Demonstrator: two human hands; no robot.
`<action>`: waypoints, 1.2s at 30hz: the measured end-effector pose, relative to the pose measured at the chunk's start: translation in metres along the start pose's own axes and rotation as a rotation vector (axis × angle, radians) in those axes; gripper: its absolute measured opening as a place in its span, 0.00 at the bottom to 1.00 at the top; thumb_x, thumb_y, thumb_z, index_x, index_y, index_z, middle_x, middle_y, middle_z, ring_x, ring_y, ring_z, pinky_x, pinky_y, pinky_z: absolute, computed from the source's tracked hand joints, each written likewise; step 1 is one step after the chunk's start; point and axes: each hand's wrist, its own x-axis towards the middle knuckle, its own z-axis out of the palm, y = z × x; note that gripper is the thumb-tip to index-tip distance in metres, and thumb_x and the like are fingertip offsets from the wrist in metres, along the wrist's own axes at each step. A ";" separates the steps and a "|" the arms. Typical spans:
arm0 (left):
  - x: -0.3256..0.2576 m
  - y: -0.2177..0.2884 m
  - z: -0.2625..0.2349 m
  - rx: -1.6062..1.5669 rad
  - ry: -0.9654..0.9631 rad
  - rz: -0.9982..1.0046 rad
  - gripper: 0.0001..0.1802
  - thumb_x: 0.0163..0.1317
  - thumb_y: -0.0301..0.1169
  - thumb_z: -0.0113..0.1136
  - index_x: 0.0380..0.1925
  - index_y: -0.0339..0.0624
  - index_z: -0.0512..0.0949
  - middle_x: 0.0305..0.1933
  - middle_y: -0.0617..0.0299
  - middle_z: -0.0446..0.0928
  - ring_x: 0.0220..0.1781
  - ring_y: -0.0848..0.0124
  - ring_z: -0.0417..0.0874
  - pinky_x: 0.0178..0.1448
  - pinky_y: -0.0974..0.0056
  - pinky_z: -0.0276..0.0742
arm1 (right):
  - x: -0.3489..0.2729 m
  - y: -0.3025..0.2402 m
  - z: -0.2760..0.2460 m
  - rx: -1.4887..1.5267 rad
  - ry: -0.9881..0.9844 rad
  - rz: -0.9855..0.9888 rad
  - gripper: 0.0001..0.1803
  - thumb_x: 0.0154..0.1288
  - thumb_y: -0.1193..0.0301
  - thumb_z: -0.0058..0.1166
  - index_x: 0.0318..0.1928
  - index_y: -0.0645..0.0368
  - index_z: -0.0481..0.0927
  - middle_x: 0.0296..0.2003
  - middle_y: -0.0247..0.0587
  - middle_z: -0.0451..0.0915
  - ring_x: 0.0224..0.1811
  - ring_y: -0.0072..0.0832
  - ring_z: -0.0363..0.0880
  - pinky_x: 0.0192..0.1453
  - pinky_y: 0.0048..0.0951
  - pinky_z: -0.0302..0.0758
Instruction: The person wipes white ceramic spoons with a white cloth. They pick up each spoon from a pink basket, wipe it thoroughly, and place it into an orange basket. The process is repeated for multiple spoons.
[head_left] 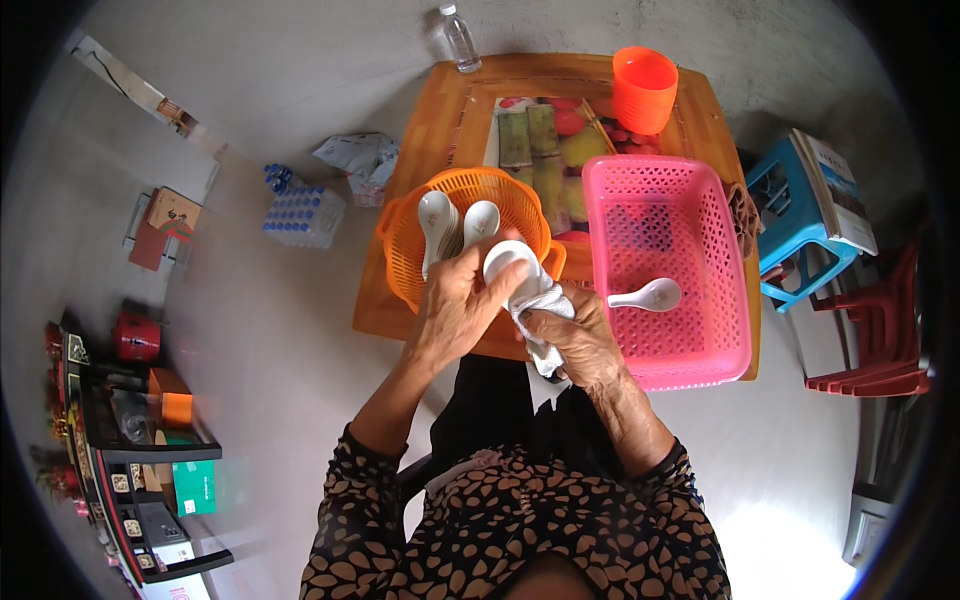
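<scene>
My left hand (462,297) pinches a white ceramic soup spoon (506,258) by its bowl, thumb inside the rim. Around the spoon's handle, my right hand (583,335) closes on a crumpled white cloth (543,318), which hides most of that handle. Just beyond my left hand stands an orange plastic basket (405,235). In it lie a nested stack of white soup spoons (437,222) and another white spoon (481,222), partly hidden by my fingers. To the right of my right hand, a pink plastic basket (715,340) contains a single white spoon (655,294).
Both baskets rest on a wooden table (560,70) with a fruit-patterned top. Stacked orange cups (643,95) stand at its far right, a clear bottle (460,40) at its far left corner. A blue stool (800,225) and stacked red chairs (870,330) are to the right.
</scene>
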 end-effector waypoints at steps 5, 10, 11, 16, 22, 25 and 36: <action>-0.002 0.000 0.002 0.055 0.057 0.008 0.14 0.63 0.35 0.56 0.32 0.32 0.78 0.21 0.60 0.78 0.23 0.78 0.75 0.28 0.70 0.71 | 0.000 0.002 -0.002 0.025 -0.030 0.011 0.08 0.55 0.73 0.58 0.36 0.63 0.79 0.23 0.35 0.80 0.21 0.17 0.74 0.24 0.19 0.71; -0.001 0.006 -0.005 0.000 0.121 -0.081 0.14 0.63 0.35 0.56 0.33 0.32 0.79 0.22 0.62 0.78 0.24 0.79 0.75 0.28 0.70 0.71 | -0.007 0.004 0.002 0.042 -0.036 0.061 0.09 0.56 0.72 0.59 0.36 0.63 0.79 0.22 0.35 0.79 0.21 0.16 0.73 0.23 0.19 0.69; -0.001 0.007 -0.006 0.006 0.124 -0.079 0.14 0.63 0.35 0.56 0.33 0.32 0.79 0.22 0.63 0.77 0.23 0.79 0.74 0.28 0.71 0.70 | -0.010 0.005 0.004 0.039 -0.026 0.077 0.09 0.56 0.72 0.59 0.36 0.63 0.79 0.22 0.35 0.79 0.20 0.16 0.73 0.22 0.19 0.68; -0.001 0.002 -0.014 0.020 0.148 -0.052 0.13 0.63 0.34 0.56 0.32 0.33 0.79 0.20 0.65 0.75 0.22 0.80 0.71 0.27 0.72 0.68 | -0.016 0.010 0.006 0.052 0.016 0.104 0.08 0.55 0.75 0.58 0.36 0.65 0.79 0.22 0.38 0.79 0.20 0.18 0.74 0.22 0.19 0.70; 0.000 -0.003 -0.045 -0.043 0.333 -0.008 0.13 0.63 0.34 0.57 0.29 0.34 0.80 0.23 0.68 0.76 0.25 0.84 0.72 0.29 0.76 0.67 | -0.037 0.021 -0.022 0.067 0.002 0.111 0.08 0.51 0.80 0.56 0.35 0.67 0.79 0.24 0.41 0.79 0.22 0.24 0.76 0.24 0.23 0.73; -0.003 0.005 -0.047 0.061 0.332 0.027 0.13 0.63 0.34 0.57 0.30 0.32 0.79 0.23 0.66 0.77 0.25 0.82 0.73 0.30 0.75 0.69 | -0.034 0.025 -0.016 0.138 0.066 0.069 0.15 0.54 0.77 0.59 0.44 0.61 0.77 0.28 0.36 0.79 0.25 0.20 0.76 0.25 0.19 0.73; -0.011 0.006 -0.027 0.082 0.260 0.069 0.11 0.62 0.31 0.58 0.31 0.32 0.77 0.23 0.61 0.78 0.24 0.78 0.75 0.29 0.71 0.71 | -0.011 0.026 0.013 -0.137 -0.088 0.136 0.12 0.57 0.65 0.62 0.38 0.59 0.82 0.24 0.30 0.80 0.18 0.12 0.70 0.17 0.16 0.65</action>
